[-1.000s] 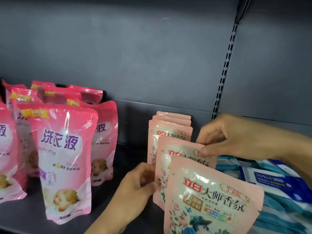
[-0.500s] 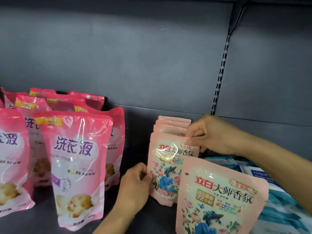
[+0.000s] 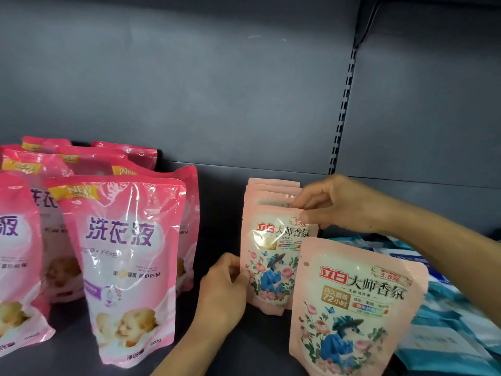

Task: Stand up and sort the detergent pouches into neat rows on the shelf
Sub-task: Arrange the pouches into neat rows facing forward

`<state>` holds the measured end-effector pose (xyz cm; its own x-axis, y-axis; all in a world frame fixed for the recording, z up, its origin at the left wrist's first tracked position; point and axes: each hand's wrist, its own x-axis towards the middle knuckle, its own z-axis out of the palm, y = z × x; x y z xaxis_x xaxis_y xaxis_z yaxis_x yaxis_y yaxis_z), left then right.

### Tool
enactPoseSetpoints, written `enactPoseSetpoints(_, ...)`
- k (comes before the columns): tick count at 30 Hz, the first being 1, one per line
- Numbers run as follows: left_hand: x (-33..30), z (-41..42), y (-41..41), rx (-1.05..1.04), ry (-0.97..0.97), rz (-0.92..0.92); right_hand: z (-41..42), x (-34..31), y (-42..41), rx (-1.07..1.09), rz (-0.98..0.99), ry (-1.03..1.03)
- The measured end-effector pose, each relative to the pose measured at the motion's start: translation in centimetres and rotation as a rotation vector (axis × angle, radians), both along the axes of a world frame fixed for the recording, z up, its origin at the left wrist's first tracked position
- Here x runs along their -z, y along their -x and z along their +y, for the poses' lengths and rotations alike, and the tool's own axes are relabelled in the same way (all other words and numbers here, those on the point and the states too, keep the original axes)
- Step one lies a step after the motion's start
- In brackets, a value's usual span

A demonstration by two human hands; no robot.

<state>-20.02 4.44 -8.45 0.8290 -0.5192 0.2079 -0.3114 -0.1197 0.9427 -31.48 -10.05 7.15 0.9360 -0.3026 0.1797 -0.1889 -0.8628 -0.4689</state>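
Note:
A row of pale pink floral pouches stands in the middle of the dark shelf (image 3: 222,202). My right hand (image 3: 339,204) pinches the top right corner of the front pouch of that row (image 3: 271,256). My left hand (image 3: 225,289) holds the same pouch at its lower left edge. This pouch stands upright, close against the ones behind it (image 3: 271,188). Nearer to me, another pale pink floral pouch (image 3: 355,308) stands alone, untouched. Bright pink pouches (image 3: 124,264) stand in rows on the left.
Blue and white packs (image 3: 447,321) lie flat in a heap at the right, behind and beside the near pouch. A slotted upright (image 3: 343,109) divides the grey back panel. A bare strip of shelf separates the two pouch groups.
The held pouch went from tilted to upright and was pushed back against its row. My right hand shifted left along its top; my left hand stayed at its lower left edge.

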Motion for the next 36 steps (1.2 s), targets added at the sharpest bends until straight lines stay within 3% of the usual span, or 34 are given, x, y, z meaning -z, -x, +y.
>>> enactPoseSetpoints(3, 0.4, 0.7, 1.0, -0.019, -0.004, -0.080, 0.4, -0.8, 1.8, 0.028, -0.184, -0.021)
enactPoseSetpoints(6, 0.5, 2.3, 2.7, -0.037, 0.008, -0.196, 1.7, -1.8, 5.5, 0.022, -0.338, -0.178)
enactPoseSetpoints(9, 1.0, 3.9, 4.1, 0.023, 0.018, -0.286, 3.6, -1.4, 9.4, -0.037, -0.186, -0.227)
enactPoseSetpoints(12, 1.7, 4.8, 5.1, 0.120, -0.009, -0.276, 4.8, 1.0, 10.6, 0.085, -0.012, -0.169)
enactPoseSetpoints(18, 1.5, 5.9, 6.1, 0.226, 0.013, -0.249, 6.2, 4.1, 9.1, 0.326, -0.307, -0.213)
enactPoseSetpoints(29, 1.2, 7.5, 4.8, 0.248, 0.013, -0.210, 9.1, 6.1, 4.1, 0.296, -0.528, -0.355)
enactPoseSetpoints(36, 2.1, 7.9, 4.5, 0.248, -0.055, -0.300, 10.1, 11.6, 5.4, 0.385, -0.674, -0.613)
